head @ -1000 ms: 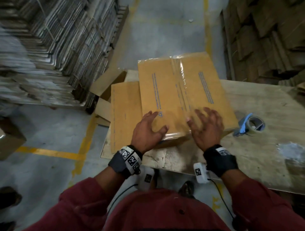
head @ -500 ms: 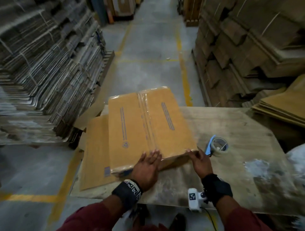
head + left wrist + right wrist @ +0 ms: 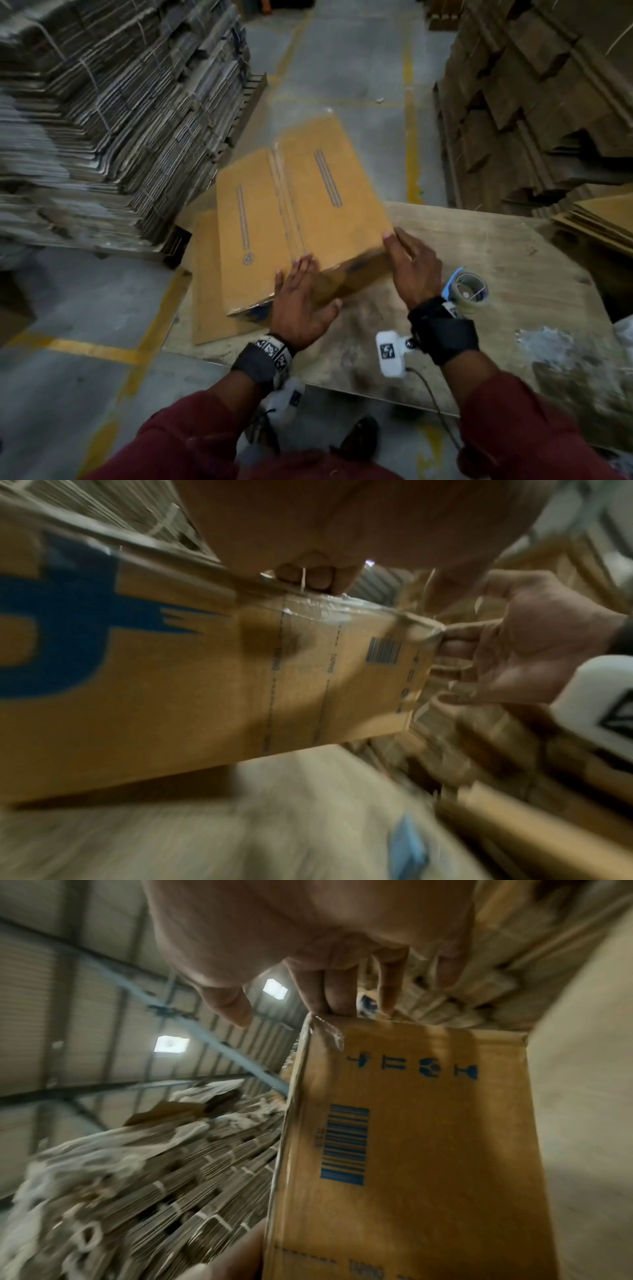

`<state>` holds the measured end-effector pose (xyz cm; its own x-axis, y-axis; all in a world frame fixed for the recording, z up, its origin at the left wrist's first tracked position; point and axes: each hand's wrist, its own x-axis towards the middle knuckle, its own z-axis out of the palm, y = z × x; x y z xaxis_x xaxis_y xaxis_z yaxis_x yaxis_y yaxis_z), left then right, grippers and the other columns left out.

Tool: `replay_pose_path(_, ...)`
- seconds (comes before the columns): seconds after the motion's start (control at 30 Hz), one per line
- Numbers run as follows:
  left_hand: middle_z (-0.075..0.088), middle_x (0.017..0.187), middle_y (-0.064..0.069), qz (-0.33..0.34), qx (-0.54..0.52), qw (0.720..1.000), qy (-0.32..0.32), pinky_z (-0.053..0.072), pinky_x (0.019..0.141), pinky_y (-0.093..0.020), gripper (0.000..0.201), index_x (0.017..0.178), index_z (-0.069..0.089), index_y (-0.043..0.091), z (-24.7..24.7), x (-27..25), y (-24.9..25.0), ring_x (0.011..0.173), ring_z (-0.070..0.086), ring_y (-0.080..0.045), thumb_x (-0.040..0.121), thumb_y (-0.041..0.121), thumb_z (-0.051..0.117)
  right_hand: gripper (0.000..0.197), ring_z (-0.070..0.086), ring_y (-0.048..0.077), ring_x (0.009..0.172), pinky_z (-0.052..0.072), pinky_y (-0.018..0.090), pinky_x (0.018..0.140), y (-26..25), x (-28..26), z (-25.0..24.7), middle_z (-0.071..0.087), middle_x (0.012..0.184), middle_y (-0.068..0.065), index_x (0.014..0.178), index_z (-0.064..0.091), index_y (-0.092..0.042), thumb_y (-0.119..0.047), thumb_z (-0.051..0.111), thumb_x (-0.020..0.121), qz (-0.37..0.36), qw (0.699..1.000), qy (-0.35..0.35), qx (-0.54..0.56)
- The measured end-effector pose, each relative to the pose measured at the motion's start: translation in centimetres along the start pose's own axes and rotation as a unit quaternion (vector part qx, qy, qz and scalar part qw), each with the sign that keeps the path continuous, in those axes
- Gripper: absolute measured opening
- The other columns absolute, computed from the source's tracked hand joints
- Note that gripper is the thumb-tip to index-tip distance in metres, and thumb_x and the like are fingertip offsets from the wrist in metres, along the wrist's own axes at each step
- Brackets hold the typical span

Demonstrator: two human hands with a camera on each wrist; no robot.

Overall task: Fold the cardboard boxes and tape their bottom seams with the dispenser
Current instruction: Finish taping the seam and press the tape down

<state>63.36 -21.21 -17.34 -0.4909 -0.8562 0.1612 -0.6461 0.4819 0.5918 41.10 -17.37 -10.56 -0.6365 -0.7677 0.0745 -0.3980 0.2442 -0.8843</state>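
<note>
A folded brown cardboard box [image 3: 308, 205] sits tilted at the table's far left, blurred, its clear-taped seam facing up. My left hand [image 3: 301, 301] lies flat with straight fingers on the box's near edge beside the seam; in the left wrist view its fingertips [image 3: 308, 577] touch that taped edge of the box [image 3: 171, 683]. My right hand [image 3: 411, 267] presses straight fingers against the near right corner, thumb spread apart. Its fingertips [image 3: 337, 1004] meet the top edge of the box [image 3: 411, 1150]. The blue tape dispenser [image 3: 467, 291] rests on the table behind my right wrist.
A flat cardboard blank [image 3: 205, 291] lies under the box on the wooden table [image 3: 479, 246]. Tall bundled cardboard stacks stand left [image 3: 102, 120] and right [image 3: 531, 102], with an aisle between. More flat sheets [image 3: 599, 219] lie at the table's far right.
The box has tipped up and shifted away to the left. Both hands slid from its top face to its near edge and right corner.
</note>
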Motion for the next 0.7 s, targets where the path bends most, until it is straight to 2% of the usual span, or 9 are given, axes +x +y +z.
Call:
replay_pose_path(0.07,0.02,0.17,0.0,-0.024,-0.072,0.997,0.019,0.003,0.128,-0.041,0.093,0.162,0.029,0.016,-1.9,0.6,0.3,0.157,0.014,-0.012,0.088,0.069,0.044,0.076,0.058,0.024,0.123,0.045,0.044,0.106,-3.7,1.2,0.8,0.07,0.122,0.005,0.124,0.071,-0.029,-0.087,0.05,0.08,-0.058,0.997,-0.001,-0.043)
replay_pose_path(0.1,0.021,0.17,0.0,-0.034,-0.114,0.993,0.02,0.006,0.128,-0.039,0.091,0.163,0.029,0.017,-2.7,0.8,0.1,0.157,0.015,-0.011,0.089,0.068,0.045,0.078,0.052,0.022,0.132,0.043,0.046,0.11,-5.4,1.6,1.3,0.068,0.128,-0.004,0.125,0.07,-0.03,-0.088,0.054,0.076,-0.081,0.996,0.0,-0.046)
replay_pose_path(0.2,0.033,0.166,0.003,-0.103,-0.277,0.955,-0.008,0.022,0.128,-0.037,0.087,0.157,0.043,0.018,-5.9,1.5,-0.9,0.152,0.028,-0.003,0.088,0.069,0.055,0.06,0.033,0.02,0.149,0.039,0.049,0.115,-9.9,1.8,2.9,0.044,0.126,-0.042,0.123,0.072,-0.03,-0.065,0.078,0.074,-0.194,0.979,-0.005,-0.055)
replay_pose_path(0.27,0.056,0.15,0.006,-0.165,-0.379,0.91,-0.024,0.035,0.121,-0.042,0.07,0.139,0.065,0.019,-9.3,2.3,-1.3,0.137,0.049,0.002,0.086,0.065,0.066,0.058,0.032,0.022,0.15,0.041,0.049,0.114,-11.2,1.4,4.7,0.056,0.13,-0.033,0.122,0.072,-0.03,-0.06,0.08,0.074,-0.256,0.965,-0.004,-0.055)
replay_pose_path(0.37,0.072,0.106,0.009,-0.223,-0.438,0.87,-0.032,0.046,0.086,-0.031,0.037,0.101,0.071,0.024,-14.4,3.6,-2.0,0.088,0.066,0.01,0.097,0.058,0.058,0.05,0.041,0.025,0.145,0.047,0.05,0.107,-11.4,0.5,7.7,0.066,0.13,-0.015,0.122,0.07,-0.028,-0.047,0.079,0.077,-0.326,0.945,-0.003,-0.029)
replay_pose_path(0.4,0.072,0.108,0.01,-0.242,-0.424,0.873,-0.024,0.044,0.081,-0.028,0.038,0.102,0.069,0.028,-16.2,4.0,-2.4,0.09,0.067,0.008,0.098,0.062,0.054,0.048,0.045,0.026,0.143,0.047,0.055,0.105,-11.5,0.2,8.8,0.066,0.129,-0.015,0.122,0.07,-0.028,-0.042,0.079,0.077,-0.357,0.934,-0.005,-0.03)
replay_pose_path(0.5,0.064,0.14,0.003,-0.251,-0.3,0.916,0.091,0.046,0.106,-0.043,0.085,0.139,0.06,0.029,-20.7,5.0,-3.7,0.128,0.059,-0.014,0.078,0.089,0.053,0.043,0.049,0.028,0.139,0.037,0.069,0.103,-12.8,-2.3,11.7,0.067,0.131,-0.013,0.123,0.071,-0.029,-0.037,0.074,0.081,-0.441,0.892,-0.019,-0.099)
replay_pose_path(0.57,0.063,0.142,0.003,-0.222,-0.301,0.912,0.17,0.043,0.113,-0.045,0.09,0.143,0.056,0.03,-23.3,4.9,-4.1,0.13,0.058,-0.015,0.074,0.088,0.057,0.042,0.048,0.026,0.141,0.029,0.074,0.104,-13.8,-4.7,14.0,0.064,0.136,-0.015,0.123,0.071,-0.03,-0.036,0.07,0.082,-0.463,0.877,-0.044,-0.122)
replay_pose_path(0.7,0.066,0.137,0.004,-0.192,-0.32,0.921,0.109,0.041,0.115,-0.048,0.09,0.137,0.063,0.022,-25.3,3.5,-4.4,0.129,0.06,-0.015,0.078,0.089,0.053,0.038,0.048,0.02,0.141,0.016,0.078,0.109,-15.2,-9.1,16.9,0.064,0.137,-0.017,0.118,0.074,-0.03,-0.034,0.072,0.081,-0.499,0.858,-0.086,-0.088)
